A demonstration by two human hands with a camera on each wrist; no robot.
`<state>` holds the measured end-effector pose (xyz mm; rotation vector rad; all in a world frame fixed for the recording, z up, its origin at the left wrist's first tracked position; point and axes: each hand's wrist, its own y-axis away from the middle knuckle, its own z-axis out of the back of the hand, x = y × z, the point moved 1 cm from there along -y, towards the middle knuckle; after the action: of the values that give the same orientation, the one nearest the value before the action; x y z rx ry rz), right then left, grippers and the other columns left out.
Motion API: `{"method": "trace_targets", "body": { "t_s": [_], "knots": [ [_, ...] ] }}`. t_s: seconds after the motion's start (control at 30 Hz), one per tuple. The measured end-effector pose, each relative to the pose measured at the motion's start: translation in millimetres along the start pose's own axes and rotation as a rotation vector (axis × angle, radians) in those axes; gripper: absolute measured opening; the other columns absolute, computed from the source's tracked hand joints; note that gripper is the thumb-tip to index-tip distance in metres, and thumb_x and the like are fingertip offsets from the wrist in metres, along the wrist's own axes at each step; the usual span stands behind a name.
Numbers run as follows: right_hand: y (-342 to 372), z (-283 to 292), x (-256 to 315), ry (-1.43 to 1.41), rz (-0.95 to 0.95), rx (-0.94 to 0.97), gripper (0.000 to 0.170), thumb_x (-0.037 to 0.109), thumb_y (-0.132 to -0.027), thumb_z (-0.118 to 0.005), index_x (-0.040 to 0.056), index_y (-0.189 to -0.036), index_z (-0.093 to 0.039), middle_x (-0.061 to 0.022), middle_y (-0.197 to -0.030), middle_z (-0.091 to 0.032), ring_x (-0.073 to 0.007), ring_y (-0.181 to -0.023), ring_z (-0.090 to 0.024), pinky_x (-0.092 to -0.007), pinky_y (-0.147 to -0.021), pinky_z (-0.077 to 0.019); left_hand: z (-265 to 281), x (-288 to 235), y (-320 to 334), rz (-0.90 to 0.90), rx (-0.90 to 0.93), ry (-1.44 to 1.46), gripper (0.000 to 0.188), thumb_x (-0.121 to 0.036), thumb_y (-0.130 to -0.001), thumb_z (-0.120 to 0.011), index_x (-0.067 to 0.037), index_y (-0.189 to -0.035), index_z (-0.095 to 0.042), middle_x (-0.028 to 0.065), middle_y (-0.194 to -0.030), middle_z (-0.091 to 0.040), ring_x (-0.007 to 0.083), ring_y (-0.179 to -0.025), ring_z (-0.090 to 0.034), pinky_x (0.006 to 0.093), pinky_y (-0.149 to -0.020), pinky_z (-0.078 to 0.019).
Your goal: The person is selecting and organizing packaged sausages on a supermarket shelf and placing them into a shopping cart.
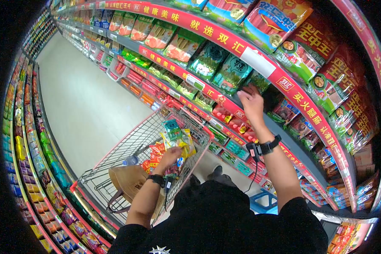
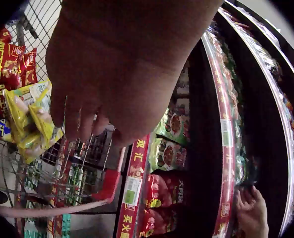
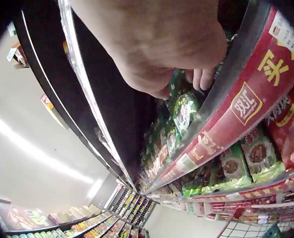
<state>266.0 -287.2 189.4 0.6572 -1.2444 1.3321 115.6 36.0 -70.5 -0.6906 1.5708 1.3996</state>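
Note:
My right hand point(image 1: 252, 106) reaches into the middle shelf, its fingers at a dark green bag point(image 1: 258, 81). In the right wrist view, a green bag point(image 3: 185, 111) shows between the thumb and fingers of that hand point(image 3: 171, 44); whether they pinch it I cannot tell. My left hand point(image 1: 170, 158) hovers over the shopping cart point(image 1: 110, 157), fingers loosely bent. Beside it in the left wrist view lies a yellow bag point(image 2: 30, 121). Red packs point(image 1: 156, 149) and a teal bag point(image 1: 172, 127) also lie in the cart.
A brown bag point(image 1: 129, 182) and a clear bottle point(image 1: 131, 160) are in the cart. Red-edged shelves point(image 1: 224, 31) of packaged sausages curve along the right. More shelves point(image 1: 42, 169) stand across the aisle floor point(image 1: 76, 97). A blue plastic frame point(image 1: 262, 202) is beside my legs.

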Motion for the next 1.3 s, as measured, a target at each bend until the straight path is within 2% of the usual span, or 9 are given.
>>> {"method": "trace_targets", "body": {
  "t_s": [0.13,0.3,0.63,0.7,0.8,0.93,1.03,1.2,1.3],
  "knots": [
    [-15.3,-11.1,7.8,0.306,-0.085,0.075,0.060,0.045,-0.081,-0.068,-0.0103,-0.104,-0.061,-0.0240,-0.086,-0.068,-0.0240,-0.085,-0.068,-0.0360,-0.077,-0.0498,-12.0,-22.4,33.4,0.030,0.049,0.055,0.035,-0.020,-0.087,-0.058,0.002,-0.114,-0.060,0.0059,-0.097,-0.065,0.0137,-0.086,-0.060,0.0266,-0.079,-0.0483],
    [-38.3,-20.7,-10.5,0.464,-0.308,0.088,0.080,0.070,-0.073,-0.058,-0.0073,-0.091,-0.069,-0.0323,-0.096,-0.064,-0.0368,-0.095,-0.064,-0.0401,-0.082,-0.0468,-8.4,-1.9,61.1,0.120,-0.025,0.147,0.033,-0.019,-0.088,-0.057,0.001,-0.114,-0.060,0.0054,-0.096,-0.065,0.0122,-0.085,-0.060,0.0268,-0.075,-0.0493],
    [-13.2,-17.5,17.1,-0.061,-0.213,-0.246,0.025,0.016,-0.088,-0.065,-0.0025,-0.105,-0.060,-0.0079,-0.102,-0.063,-0.0210,-0.095,-0.061,-0.0329,-0.083,-0.0441,-2.3,48.1,109.5,0.000,-0.067,0.365,0.031,-0.013,-0.091,-0.052,0.002,-0.118,-0.057,0.0069,-0.098,-0.066,0.0122,-0.083,-0.061,0.0253,-0.073,-0.0491],
    [8.5,-10.4,25.5,-0.642,-0.145,0.005,0.023,0.016,-0.092,-0.059,-0.0005,-0.108,-0.058,-0.0078,-0.102,-0.063,-0.0212,-0.092,-0.062,-0.0352,-0.084,-0.0474,-6.2,39.8,118.2,0.012,-0.083,0.324,0.030,-0.013,-0.091,-0.052,0.002,-0.117,-0.057,0.0076,-0.101,-0.066,0.0131,-0.086,-0.062,0.0256,-0.076,-0.0492],
    [61.1,5.5,45.4,-0.629,-0.413,0.197,0.029,0.021,-0.094,-0.054,0.0023,-0.116,-0.052,-0.0084,-0.105,-0.063,-0.0194,-0.087,-0.064,-0.0411,-0.075,-0.0551,-11.0,9.5,126.3,0.070,-0.060,0.198,0.031,-0.012,-0.090,-0.052,0.002,-0.118,-0.056,0.0068,-0.102,-0.065,0.0128,-0.088,-0.062,0.0257,-0.079,-0.0481],
    [141.0,23.7,31.7,-0.436,-0.361,0.454,0.036,0.013,-0.090,-0.059,-0.0021,-0.122,-0.051,-0.0085,-0.108,-0.063,-0.0143,-0.088,-0.063,-0.0291,-0.079,-0.0508,-19.7,-8.6,103.8,-0.041,0.151,0.203,0.036,-0.017,-0.093,-0.052,0.001,-0.124,-0.053,0.0090,-0.110,-0.063,0.0144,-0.101,-0.060,0.0282,-0.083,-0.0476],
    [194.2,42.9,5.7,-0.435,-0.455,0.650,0.040,0.019,-0.090,-0.063,-0.0027,-0.121,-0.052,-0.0045,-0.106,-0.060,-0.0110,-0.098,-0.055,-0.0271,-0.084,-0.0457,-46.9,-110.1,129.7,-0.121,0.186,0.444,0.044,-0.023,-0.095,-0.053,0.001,-0.130,-0.046,0.0102,-0.118,-0.059,0.0153,-0.104,-0.057,0.0291,-0.087,-0.0461],
    [259.9,84.0,-0.6,-0.367,-0.464,0.747,0.034,0.022,-0.091,-0.062,-0.0028,-0.114,-0.055,-0.0047,-0.104,-0.058,-0.0093,-0.096,-0.053,-0.0274,-0.084,-0.0452,-108.3,-180.4,139.3,-0.359,0.115,0.263,0.049,-0.019,-0.089,-0.064,-0.001,-0.131,-0.045,0.0050,-0.114,-0.058,0.0108,-0.099,-0.055,0.0259,-0.084,-0.0460],
    [295.1,120.8,-9.1,-0.556,-0.637,0.685,0.031,0.019,-0.092,-0.060,-0.0031,-0.113,-0.055,-0.0036,-0.100,-0.060,-0.0092,-0.095,-0.054,-0.0273,-0.085,-0.0454,-149.9,-160.2,127.6,-0.199,0.162,0.106,0.038,-0.018,-0.088,-0.065,-0.001,-0.121,-0.055,0.0011,-0.099,-0.062,0.0081,-0.088,-0.056,0.0247,-0.075,-0.0467]
  ]
}}
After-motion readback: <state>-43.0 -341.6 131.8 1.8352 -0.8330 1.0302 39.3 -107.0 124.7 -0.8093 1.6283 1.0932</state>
